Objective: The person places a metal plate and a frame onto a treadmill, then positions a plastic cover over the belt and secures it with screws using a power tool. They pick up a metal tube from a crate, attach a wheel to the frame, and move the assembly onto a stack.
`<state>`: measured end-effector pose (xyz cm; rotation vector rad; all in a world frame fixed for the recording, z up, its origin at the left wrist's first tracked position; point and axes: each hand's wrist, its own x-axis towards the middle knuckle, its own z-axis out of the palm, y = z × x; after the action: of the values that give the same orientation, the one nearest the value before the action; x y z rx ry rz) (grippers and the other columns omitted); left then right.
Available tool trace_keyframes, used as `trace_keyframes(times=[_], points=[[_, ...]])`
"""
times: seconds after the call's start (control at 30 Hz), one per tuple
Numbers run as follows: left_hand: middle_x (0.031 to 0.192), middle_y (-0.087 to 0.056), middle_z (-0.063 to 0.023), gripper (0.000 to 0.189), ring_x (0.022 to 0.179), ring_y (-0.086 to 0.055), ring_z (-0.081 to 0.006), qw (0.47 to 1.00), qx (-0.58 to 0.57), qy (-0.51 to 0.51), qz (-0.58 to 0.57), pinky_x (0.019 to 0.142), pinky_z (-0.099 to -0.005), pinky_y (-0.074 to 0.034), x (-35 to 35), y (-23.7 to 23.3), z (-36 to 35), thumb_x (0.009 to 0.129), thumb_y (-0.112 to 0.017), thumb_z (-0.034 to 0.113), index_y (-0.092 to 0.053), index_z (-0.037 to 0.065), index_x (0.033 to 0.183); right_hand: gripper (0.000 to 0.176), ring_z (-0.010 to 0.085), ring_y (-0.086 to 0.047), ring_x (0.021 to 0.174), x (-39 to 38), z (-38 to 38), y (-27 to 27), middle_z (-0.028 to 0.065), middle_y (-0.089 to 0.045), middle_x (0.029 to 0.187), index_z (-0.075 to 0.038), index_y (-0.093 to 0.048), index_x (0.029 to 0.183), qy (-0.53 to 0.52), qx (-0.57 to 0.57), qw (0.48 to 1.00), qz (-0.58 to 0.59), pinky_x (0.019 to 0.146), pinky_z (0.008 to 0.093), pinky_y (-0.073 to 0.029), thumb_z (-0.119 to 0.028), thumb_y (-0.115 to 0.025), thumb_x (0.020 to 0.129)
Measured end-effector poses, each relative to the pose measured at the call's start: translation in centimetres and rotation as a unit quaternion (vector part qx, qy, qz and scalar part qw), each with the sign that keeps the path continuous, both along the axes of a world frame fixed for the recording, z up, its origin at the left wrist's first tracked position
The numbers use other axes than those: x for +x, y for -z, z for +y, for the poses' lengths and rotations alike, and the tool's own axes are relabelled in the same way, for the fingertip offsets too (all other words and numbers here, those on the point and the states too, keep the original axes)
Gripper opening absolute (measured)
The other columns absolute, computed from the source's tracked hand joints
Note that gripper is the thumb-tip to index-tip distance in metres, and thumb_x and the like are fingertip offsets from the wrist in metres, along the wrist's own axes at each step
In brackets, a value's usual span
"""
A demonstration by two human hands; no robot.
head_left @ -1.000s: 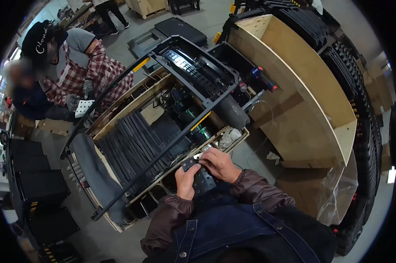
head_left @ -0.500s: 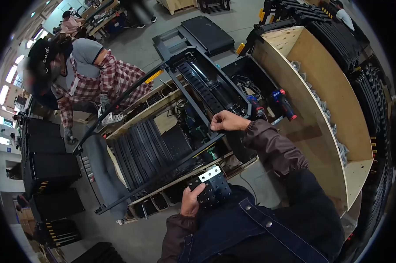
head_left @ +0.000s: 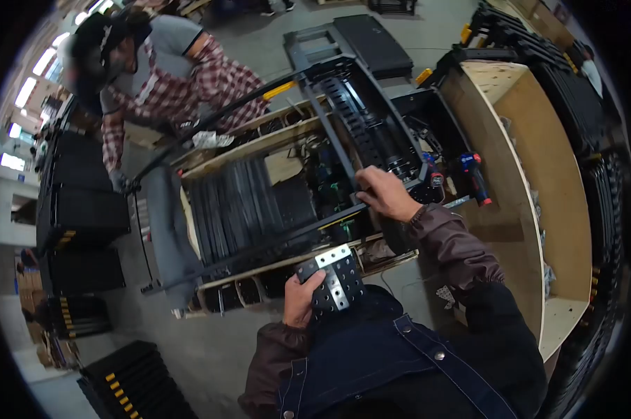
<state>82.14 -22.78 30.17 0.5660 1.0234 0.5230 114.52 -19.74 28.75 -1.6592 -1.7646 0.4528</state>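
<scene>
My left hand (head_left: 301,299) grips a black perforated metal plate (head_left: 348,279) with bright silver strips on it, held close to my chest. My right hand (head_left: 389,195) is over the near corner of a long black metal frame (head_left: 256,261), its fingers curled in against the bar. Whatever those fingertips hold, if anything, is hidden. Beyond that hand, a dark mechanism with a shiny rod (head_left: 352,100) sits inside the frame's far end. Below the frame, a wooden cart (head_left: 225,155) carries dark strips (head_left: 225,206) and tools.
Two red-and-blue power tools (head_left: 474,174) lie right of my right hand, beside a large plywood bin (head_left: 500,202). Across the cart, a co-worker in a checked apron (head_left: 176,91) reaches down to the frame's left end. Black panels (head_left: 85,188) are stacked at left.
The view has shifted, and the frame sits further right. My right hand has gone from a raised pinch to curling at the frame's corner. The plate has turned, showing a second silver strip.
</scene>
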Motion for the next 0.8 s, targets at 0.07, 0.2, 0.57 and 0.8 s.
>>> trace_keyframes(times=[0.07, 0.2, 0.57, 0.8], points=[[0.098, -0.074, -0.0059, 0.021, 0.082, -0.07, -0.0126, 0.999, 0.026, -0.019, 0.027, 0.075, -0.027, -0.057, -0.2, -0.4, -0.1, 0.094, -0.071, 0.007, -0.071, -0.003, 0.112, 0.046, 0.0333, -0.061, 0.085, -2.8, 0.0, -3.0, 0.0135, -0.059, 0.099, -0.008, -0.056, 0.125, 0.039, 0.146, 0.974, -0.172, 0.074, 0.0432, -0.049, -0.007, -0.075, 0.083], [0.087, -0.071, 0.0023, 0.013, 0.076, -0.061, -0.0038, 0.988, 0.129, -0.024, 0.084, 0.066, -0.0225, -0.049, -1.4, 0.4, 0.1, 0.092, -0.073, 0.009, -0.075, 0.0, 0.102, 0.019, 0.0296, -0.065, 0.074, -12.3, -2.5, -2.6, 0.0122, -0.063, 0.083, -0.003, -0.07, 0.101, -0.053, 0.049, 0.989, 0.132, 0.063, 0.0348, -0.05, -0.008, -0.078, 0.085], [0.088, -0.07, -0.0215, 0.02, 0.086, -0.072, -0.0369, 0.871, 0.406, -0.092, 0.259, 0.07, -0.0382, -0.054, -9.4, 0.2, 3.5, 0.088, -0.073, 0.014, -0.071, -0.002, 0.1, 0.022, 0.0102, -0.066, 0.08, -27.8, 0.5, 0.4, 0.008, -0.072, 0.088, 0.004, -0.073, 0.107, 0.044, -0.022, 0.954, 0.294, 0.072, 0.0266, -0.054, -0.007, -0.078, 0.089], [0.078, -0.064, -0.0212, 0.009, 0.072, -0.064, -0.0415, 0.803, 0.508, -0.134, 0.283, 0.061, -0.0406, -0.049, -19.2, 0.9, 5.5, 0.087, -0.07, 0.004, -0.066, -0.004, 0.088, 0.019, 0.013, -0.068, 0.087, -39.0, 1.9, -0.6, 0.0111, -0.073, 0.096, 0.004, -0.073, 0.106, 0.071, -0.042, 0.94, 0.33, 0.077, 0.0277, -0.054, -0.008, -0.075, 0.092]])
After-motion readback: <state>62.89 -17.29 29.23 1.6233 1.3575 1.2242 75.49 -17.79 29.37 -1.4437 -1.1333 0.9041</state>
